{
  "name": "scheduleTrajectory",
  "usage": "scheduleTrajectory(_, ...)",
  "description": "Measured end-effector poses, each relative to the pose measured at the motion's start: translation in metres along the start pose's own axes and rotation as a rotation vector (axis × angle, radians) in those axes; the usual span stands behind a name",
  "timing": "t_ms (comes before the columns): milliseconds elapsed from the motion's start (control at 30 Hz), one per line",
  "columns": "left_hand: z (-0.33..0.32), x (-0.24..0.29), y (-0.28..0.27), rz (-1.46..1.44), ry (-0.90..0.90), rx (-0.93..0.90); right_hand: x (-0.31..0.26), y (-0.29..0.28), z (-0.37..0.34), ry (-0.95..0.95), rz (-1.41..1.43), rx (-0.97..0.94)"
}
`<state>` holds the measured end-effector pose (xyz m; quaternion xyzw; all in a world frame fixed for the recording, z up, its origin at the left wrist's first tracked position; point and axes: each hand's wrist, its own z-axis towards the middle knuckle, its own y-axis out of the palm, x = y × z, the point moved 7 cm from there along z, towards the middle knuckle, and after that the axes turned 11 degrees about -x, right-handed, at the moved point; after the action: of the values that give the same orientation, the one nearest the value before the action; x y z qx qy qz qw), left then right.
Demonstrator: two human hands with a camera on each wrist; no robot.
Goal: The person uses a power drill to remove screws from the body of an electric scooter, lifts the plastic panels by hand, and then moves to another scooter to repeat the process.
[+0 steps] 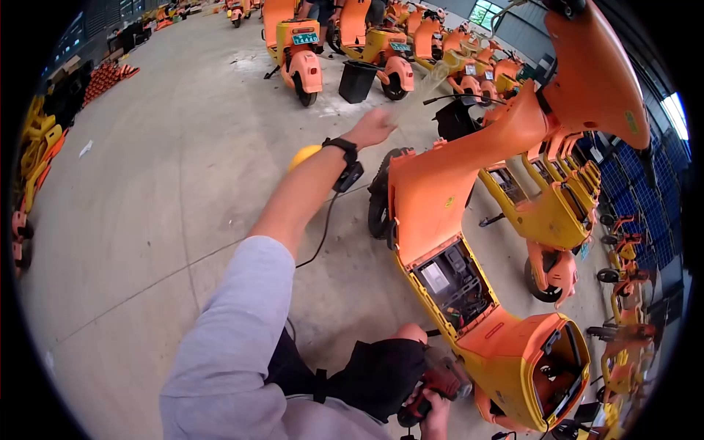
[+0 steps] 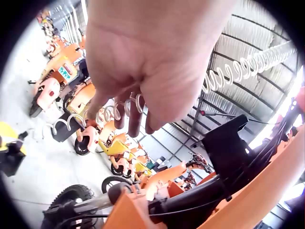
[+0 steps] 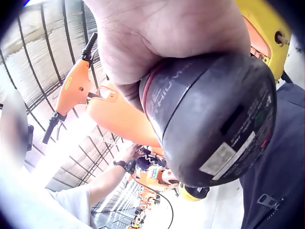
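Beside the scooter [image 1: 425, 180], our left hand [image 1: 372, 130] grips the coiled cord [image 2: 259, 61], our right hand [image 1: 438, 411] the drill [image 1: 446, 377]; we should ease coils clear of the scooter.

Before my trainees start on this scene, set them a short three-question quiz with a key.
1. Open question: what does the person's right hand hold?
2. True or false: the floor compartment of the nearest scooter is fully covered.
3. Fill in the blank: the pale coiled line runs across to the person's ____ hand.

Key:
1. A power tool.
2. False; it is open and parts inside show.
3. Left; loops show at the fingers of the left hand.
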<state>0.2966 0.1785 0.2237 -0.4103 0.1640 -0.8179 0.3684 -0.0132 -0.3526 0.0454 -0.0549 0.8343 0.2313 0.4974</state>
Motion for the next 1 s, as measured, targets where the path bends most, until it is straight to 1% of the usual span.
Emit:
scheduleTrajectory(33, -0.006, -0.021, 0.004, 0.068, 0.042, 0.038, -0.001, 0.003, 0.002, 0.003, 0.022, -0.004)
scheduleTrajectory(67, -0.013, -0.041, 0.009, 0.068, -0.075, -0.021, 0.004, 0.001, 0.004, 0.035, 0.039, 0.007)
scheduleTrajectory(100, -0.026, -0.058, 0.012, 0.072, -0.197, -0.075, 0.011, -0.006, 0.012, 0.028, 0.042, -0.038)
scheduleTrajectory(167, -0.054, -0.085, 0.019, 0.259, -0.276, -0.196, -0.005, 0.017, 0.006, 0.029, -0.002, 0.062)
scheduleTrajectory(267, -0.102, -0.085, 0.016, 0.203, -0.674, -0.317, 0.006, 0.02, 0.022, 0.077, 0.076, -0.039)
scheduleTrajectory(367, -0.13, -0.068, 0.009, 0.31, -0.733, -0.268, 0.003, 0.038, 0.028, 0.07, 0.094, -0.082)
scheduleTrajectory(400, -0.139, -0.087, 0.015, 0.353, -0.74, -0.241, 0.004, 0.04, 0.033, 0.082, 0.074, -0.118)
scheduleTrajectory(467, -0.161, -0.126, 0.047, 0.187, -0.691, -0.594, 0.001, 0.051, 0.043, 0.076, 0.044, -0.167)
scheduleTrajectory(500, -0.174, -0.133, 0.06, 0.1, -0.663, -0.77, 0.002, 0.056, 0.048, 0.076, 0.032, -0.192)
scheduleTrajectory(533, -0.183, -0.062, 0.039, 0.041, -0.818, -0.973, 0.005, 0.058, 0.055, 0.068, 0.049, -0.251)
scheduleTrajectory(567, -0.175, -0.026, 0.024, 0.032, -0.653, -1.005, 0.006, 0.063, 0.06, 0.072, 0.054, -0.263)
scheduleTrajectory(633, -0.172, 0.022, -0.007, 0.003, -0.327, -1.055, 0.007, 0.074, 0.067, 0.085, 0.064, -0.286)
scheduleTrajectory(667, -0.159, 0.034, -0.042, 0.116, -0.42, -0.912, 0.012, 0.076, 0.072, 0.081, 0.075, -0.297)
scheduleTrajectory(700, -0.145, 0.042, -0.082, 0.254, -0.327, -0.724, 0.014, 0.079, 0.075, 0.086, 0.063, -0.309)
scheduleTrajectory(733, -0.134, 0.047, -0.12, 0.319, -0.355, -0.653, 0.015, 0.084, 0.079, 0.086, 0.051, -0.323)
scheduleTrajectory(767, -0.127, 0.05, -0.164, 0.431, -0.408, -0.533, 0.016, 0.088, 0.083, 0.084, 0.039, -0.336)
scheduleTrajectory(800, -0.122, 0.055, -0.202, 0.493, -0.433, -0.458, 0.016, 0.091, 0.087, 0.055, 0.017, -0.362)
scheduleTrajectory(867, -0.121, 0.081, -0.251, 0.852, -0.306, -0.457, 0.018, 0.096, 0.096, 0.016, -0.092, -0.367)
scheduleTrajectory(933, -0.133, 0.117, -0.25, 0.919, -0.412, -0.639, 0.017, 0.107, 0.105, -0.062, -0.167, -0.339)
scheduleTrajectory(967, -0.153, 0.131, -0.231, 0.8, -0.475, -0.795, 0.017, 0.114, 0.109, -0.084, -0.211, -0.337)
scheduleTrajectory(1000, -0.179, 0.139, -0.204, 0.551, -0.462, -0.923, 0.018, 0.12, 0.114, -0.106, -0.257, -0.335)
